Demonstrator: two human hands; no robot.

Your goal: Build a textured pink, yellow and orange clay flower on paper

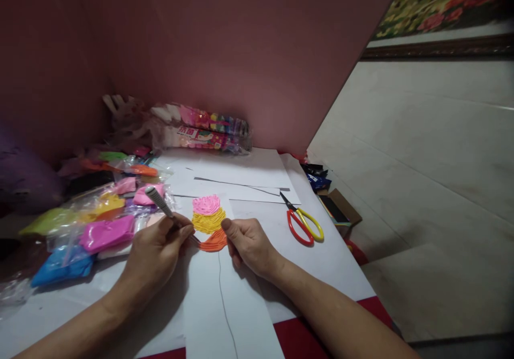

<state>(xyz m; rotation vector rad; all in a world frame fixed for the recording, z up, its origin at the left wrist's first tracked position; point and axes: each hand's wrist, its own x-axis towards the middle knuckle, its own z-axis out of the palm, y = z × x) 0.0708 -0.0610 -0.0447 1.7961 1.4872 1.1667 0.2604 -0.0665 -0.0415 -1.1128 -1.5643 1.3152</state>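
My left hand (158, 249) is closed around a slim tool with a grey ridged handle (158, 198). The tool slants down to the left end of a band of orange clay (214, 242). Above that band lie textured yellow clay (209, 221) and pink clay (206, 204), all on a long white paper strip (204, 305) with a dark line drawn down it. My right hand (251, 244) is closed at the right edge of the clay, its thumb by the yellow and orange parts. What its fingers pinch, if anything, is hidden.
Scissors with red and yellow handles (305, 225) lie to the right, near cut white paper (257, 169). Bags of coloured clay, such as magenta (107, 234) and blue (64, 267), crowd the left. Long clay packs (204, 137) rest against the pink wall. A cardboard box (341, 209) stands beyond the table's right edge.
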